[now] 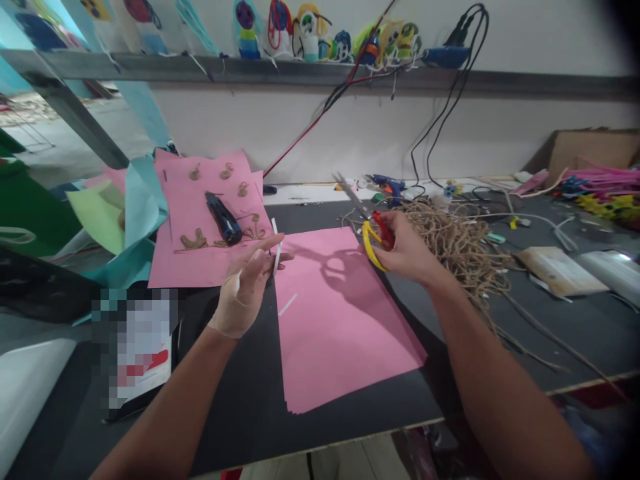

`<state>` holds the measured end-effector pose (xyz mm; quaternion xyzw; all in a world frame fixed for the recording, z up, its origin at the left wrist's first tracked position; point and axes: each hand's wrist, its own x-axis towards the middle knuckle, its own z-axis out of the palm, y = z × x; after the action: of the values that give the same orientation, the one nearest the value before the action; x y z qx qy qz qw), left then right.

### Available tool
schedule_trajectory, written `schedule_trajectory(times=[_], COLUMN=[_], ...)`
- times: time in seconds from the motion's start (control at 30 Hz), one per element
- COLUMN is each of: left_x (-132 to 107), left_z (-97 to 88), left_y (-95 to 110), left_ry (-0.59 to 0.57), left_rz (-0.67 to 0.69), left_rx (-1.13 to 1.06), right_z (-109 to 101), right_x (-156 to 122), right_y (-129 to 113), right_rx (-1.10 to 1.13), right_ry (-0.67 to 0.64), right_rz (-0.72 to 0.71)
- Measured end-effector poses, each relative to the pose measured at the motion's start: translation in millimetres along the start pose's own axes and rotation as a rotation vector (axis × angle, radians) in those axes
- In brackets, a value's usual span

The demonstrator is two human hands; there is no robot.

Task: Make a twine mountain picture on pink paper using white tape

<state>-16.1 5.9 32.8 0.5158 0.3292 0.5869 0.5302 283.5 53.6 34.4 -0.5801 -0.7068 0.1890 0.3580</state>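
In my right hand (407,250) is a pair of scissors (371,230) with red and yellow handles. Its blades point up and to the left, above the far edge of the pink paper. My left hand (245,287), with a beige wrap round the palm and wrist, pinches a narrow white strip (277,250) between its fingers. Below both hands lies a stack of pink paper sheets (345,340), with the scissors' shadow across it. A second short white strip (288,304) rests on the stack's left side.
Left of the stack, more pink sheets (163,267) carry twine pieces and a black utility knife (223,217). Tangled twine (445,240) lies right of my right hand, with a blue glue gun (393,187) behind. A shelf rail (300,69) with small figures crosses above.
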Motion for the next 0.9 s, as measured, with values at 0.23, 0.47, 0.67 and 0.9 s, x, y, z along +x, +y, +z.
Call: schedule_trajectory(times=[0.23,0.47,0.67,0.9], left_x=[-0.8,-1.6,-3.1,-2.8], left_z=[0.3,-1.5,-3.4,-2.5], left_y=[-0.3,-3.7,-4.4,-1.1], left_ry=[-0.043,-0.114,-0.133,-0.137], left_rz=[-0.011,0.005,-0.015,-0.052], left_rx=[0.032,0.077,0.114,0.102], right_z=[-4.4,0.9,1.6,0.7], right_x=[-11.3,-11.5,-11.1,-11.5], right_y=[-21.8,-27.0,-27.8,-30.0], right_rx=[0.040,-0.025,-0.068,-0.087], right_ry=[-0.303,-0.311,-0.290,-0.263], right_rz=[-0.201,-0.268,-0.306,-0.330])
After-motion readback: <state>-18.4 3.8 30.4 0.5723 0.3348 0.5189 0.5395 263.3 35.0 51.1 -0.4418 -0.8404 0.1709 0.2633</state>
